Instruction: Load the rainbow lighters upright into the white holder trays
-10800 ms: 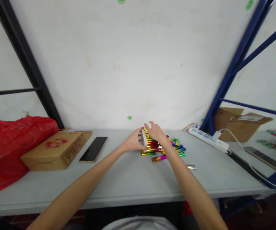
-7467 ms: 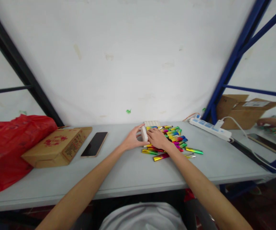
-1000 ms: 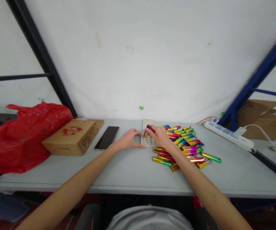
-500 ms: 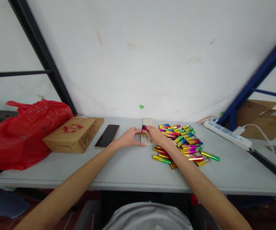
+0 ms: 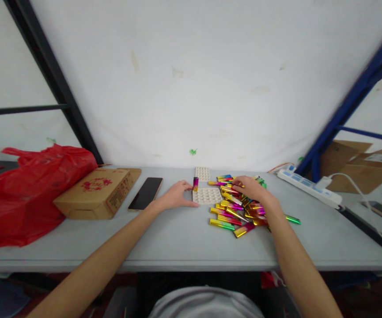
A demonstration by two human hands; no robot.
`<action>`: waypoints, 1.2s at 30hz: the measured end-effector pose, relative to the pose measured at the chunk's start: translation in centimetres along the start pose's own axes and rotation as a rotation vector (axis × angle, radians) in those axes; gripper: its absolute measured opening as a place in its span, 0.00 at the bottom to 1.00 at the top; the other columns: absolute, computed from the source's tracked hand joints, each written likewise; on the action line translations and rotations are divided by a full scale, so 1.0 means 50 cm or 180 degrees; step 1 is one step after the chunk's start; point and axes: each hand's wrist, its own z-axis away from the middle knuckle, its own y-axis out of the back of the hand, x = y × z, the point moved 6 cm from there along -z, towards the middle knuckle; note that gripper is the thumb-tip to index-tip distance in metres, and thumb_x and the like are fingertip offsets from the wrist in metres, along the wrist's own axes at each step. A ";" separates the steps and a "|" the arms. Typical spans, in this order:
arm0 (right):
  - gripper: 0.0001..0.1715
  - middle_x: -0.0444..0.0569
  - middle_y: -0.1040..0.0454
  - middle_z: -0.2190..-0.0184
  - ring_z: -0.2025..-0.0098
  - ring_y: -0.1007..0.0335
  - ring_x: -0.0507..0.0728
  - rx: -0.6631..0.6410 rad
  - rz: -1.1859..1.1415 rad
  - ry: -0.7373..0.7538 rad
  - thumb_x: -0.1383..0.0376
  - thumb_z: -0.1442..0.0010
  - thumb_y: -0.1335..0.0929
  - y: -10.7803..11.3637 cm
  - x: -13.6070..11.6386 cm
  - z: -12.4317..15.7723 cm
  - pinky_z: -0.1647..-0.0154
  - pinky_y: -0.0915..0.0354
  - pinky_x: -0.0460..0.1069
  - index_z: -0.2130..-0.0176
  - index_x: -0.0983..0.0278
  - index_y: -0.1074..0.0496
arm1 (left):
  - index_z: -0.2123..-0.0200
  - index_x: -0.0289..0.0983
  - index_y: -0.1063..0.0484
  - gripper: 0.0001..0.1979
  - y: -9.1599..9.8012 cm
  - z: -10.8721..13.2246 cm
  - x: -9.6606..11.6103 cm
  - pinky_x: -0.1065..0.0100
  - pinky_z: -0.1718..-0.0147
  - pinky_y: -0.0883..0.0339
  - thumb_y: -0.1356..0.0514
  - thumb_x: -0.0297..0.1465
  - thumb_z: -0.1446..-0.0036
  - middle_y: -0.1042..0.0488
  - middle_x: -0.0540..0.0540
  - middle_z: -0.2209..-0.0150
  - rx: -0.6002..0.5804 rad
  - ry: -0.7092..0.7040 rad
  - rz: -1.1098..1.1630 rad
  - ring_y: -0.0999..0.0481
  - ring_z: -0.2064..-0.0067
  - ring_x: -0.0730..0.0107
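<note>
A small holder board with rows of holes [image 5: 210, 196] lies in the middle of the table. One lighter [image 5: 195, 183] with a purple-to-gold metallic body stands upright at its back left corner. My left hand [image 5: 176, 195] is beside that corner with thumb and fingers spread, fingertips close to the standing lighter. Whether they touch it I cannot tell. My right hand [image 5: 250, 187] reaches over a heap of shiny multicoloured lighters [image 5: 228, 212], its fingers parted and its fingertips at the heap's back left side. No lighter is visibly gripped in it.
Behind the board lies a second pale holed board [image 5: 202, 172]. To the left are a dark phone [image 5: 146, 193], a cardboard box [image 5: 94, 194] and a red plastic bag [image 5: 38, 194]. A white power strip [image 5: 310, 187] with a plugged-in cable lies at the right, by a blue metal frame [image 5: 343, 115].
My right hand has moved right from the board to the heap, leaving the purple-gold lighter upright. My left hand stays by the board. The view has shifted slightly, and both boards now show plainly.
</note>
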 end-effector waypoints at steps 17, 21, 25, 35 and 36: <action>0.13 0.57 0.21 0.59 0.57 0.25 0.60 0.0795 -0.0783 -0.0103 0.62 0.36 0.32 0.032 0.002 0.001 0.51 0.31 0.53 0.54 0.65 0.22 | 0.50 0.38 0.23 0.36 0.001 -0.001 0.005 0.57 0.47 0.32 0.31 0.57 0.54 0.24 0.39 0.52 -0.0043 -0.0031 0.0040 0.26 0.49 0.51; 0.25 0.51 0.23 0.60 0.64 0.25 0.56 0.1163 -0.2709 -0.0319 0.51 0.43 0.27 0.031 -0.021 -0.005 0.60 0.28 0.52 0.51 0.63 0.25 | 0.50 0.38 0.23 0.36 0.002 -0.001 0.006 0.57 0.48 0.32 0.31 0.58 0.54 0.25 0.40 0.52 -0.0041 -0.0042 0.0043 0.26 0.50 0.51; 0.29 0.46 0.24 0.67 0.65 0.28 0.55 0.1282 -0.4013 -0.0532 0.48 0.53 0.23 0.005 -0.068 -0.014 0.61 0.30 0.50 0.59 0.64 0.24 | 0.51 0.38 0.23 0.36 0.000 -0.001 0.001 0.57 0.48 0.31 0.31 0.57 0.56 0.25 0.40 0.52 -0.0029 -0.0019 0.0047 0.25 0.50 0.51; 0.29 0.39 0.33 0.75 0.74 0.34 0.52 0.0633 -0.4200 -0.0487 0.37 0.42 0.34 -0.048 -0.158 -0.024 0.69 0.32 0.48 0.63 0.58 0.37 | 0.52 0.37 0.24 0.35 -0.001 -0.001 -0.002 0.57 0.49 0.31 0.30 0.56 0.55 0.25 0.40 0.53 -0.0003 -0.0029 0.0040 0.25 0.51 0.51; 0.29 0.36 0.37 0.78 0.77 0.39 0.51 0.0592 -0.4134 -0.0468 0.37 0.41 0.35 -0.052 -0.163 -0.025 0.73 0.35 0.47 0.62 0.58 0.38 | 0.52 0.37 0.24 0.35 -0.001 -0.001 0.000 0.57 0.49 0.31 0.30 0.56 0.55 0.25 0.40 0.53 -0.0006 -0.0017 0.0043 0.25 0.51 0.52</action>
